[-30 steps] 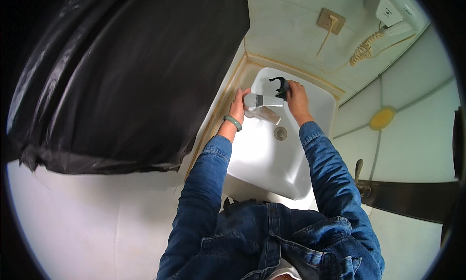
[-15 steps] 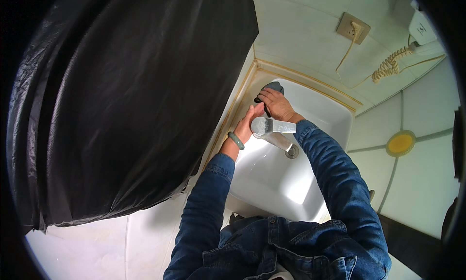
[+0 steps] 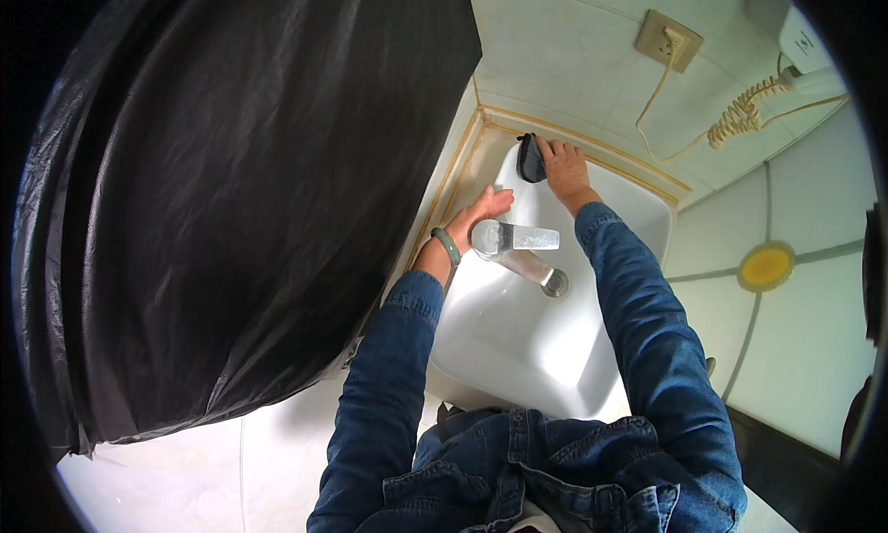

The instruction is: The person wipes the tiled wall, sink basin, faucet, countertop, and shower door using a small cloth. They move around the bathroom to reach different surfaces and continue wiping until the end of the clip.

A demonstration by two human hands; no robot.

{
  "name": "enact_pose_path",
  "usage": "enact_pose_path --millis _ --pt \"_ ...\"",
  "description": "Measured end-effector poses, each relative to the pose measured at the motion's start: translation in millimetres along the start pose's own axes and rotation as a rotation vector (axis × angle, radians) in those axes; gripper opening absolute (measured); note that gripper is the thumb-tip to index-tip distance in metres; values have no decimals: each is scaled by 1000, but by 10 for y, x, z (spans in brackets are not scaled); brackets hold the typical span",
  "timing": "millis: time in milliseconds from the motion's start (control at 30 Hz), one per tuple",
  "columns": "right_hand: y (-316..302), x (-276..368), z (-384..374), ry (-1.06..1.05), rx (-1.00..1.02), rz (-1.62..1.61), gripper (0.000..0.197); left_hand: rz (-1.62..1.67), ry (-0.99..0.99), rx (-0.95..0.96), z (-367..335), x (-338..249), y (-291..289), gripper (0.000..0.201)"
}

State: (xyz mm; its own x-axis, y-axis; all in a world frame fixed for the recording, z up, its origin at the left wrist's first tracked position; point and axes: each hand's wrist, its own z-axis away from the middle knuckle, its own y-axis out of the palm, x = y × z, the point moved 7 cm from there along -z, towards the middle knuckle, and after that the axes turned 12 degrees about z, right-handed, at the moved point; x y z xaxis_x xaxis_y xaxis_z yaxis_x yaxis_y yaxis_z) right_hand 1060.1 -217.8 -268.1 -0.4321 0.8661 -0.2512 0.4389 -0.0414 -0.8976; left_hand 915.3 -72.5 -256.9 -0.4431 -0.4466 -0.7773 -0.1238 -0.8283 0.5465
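A white washbasin (image 3: 504,334) lies in front of me, with a chrome faucet (image 3: 527,266) standing by its left side, its spout toward the drain. At the far left corner of the rim, my right hand (image 3: 566,172) grips a small dark grey pad with a black edge (image 3: 530,159), which looks like a scrubbing sponge. The pad is tilted against the rim, and the right fingertips are curled over its right side. My left hand (image 3: 479,215), a green bangle (image 3: 446,246) on its wrist, is beside the faucet's base with its fingers stretched out. It holds nothing.
Black plastic sheeting (image 3: 250,209) covers something large along the left. On the tiled wall beyond the basin is a socket (image 3: 668,40) with a plugged-in cord. A white wall-mounted device (image 3: 803,43) with a coiled cord (image 3: 745,112) is at upper right.
My right hand has moved the grey pad up and right along the rim, away from the left hand. The left hand has parted from it and stays beside the faucet, fingers extended.
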Motion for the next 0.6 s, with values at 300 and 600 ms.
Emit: enact_pose_path --millis 300,600 --pt "-64 -913 691 208 166 56 42 151 369 -495 422 103 -235 59" --pt "-30 -1650 1349 406 269 222 34 -628 635 -186 1738 748 1235 32"
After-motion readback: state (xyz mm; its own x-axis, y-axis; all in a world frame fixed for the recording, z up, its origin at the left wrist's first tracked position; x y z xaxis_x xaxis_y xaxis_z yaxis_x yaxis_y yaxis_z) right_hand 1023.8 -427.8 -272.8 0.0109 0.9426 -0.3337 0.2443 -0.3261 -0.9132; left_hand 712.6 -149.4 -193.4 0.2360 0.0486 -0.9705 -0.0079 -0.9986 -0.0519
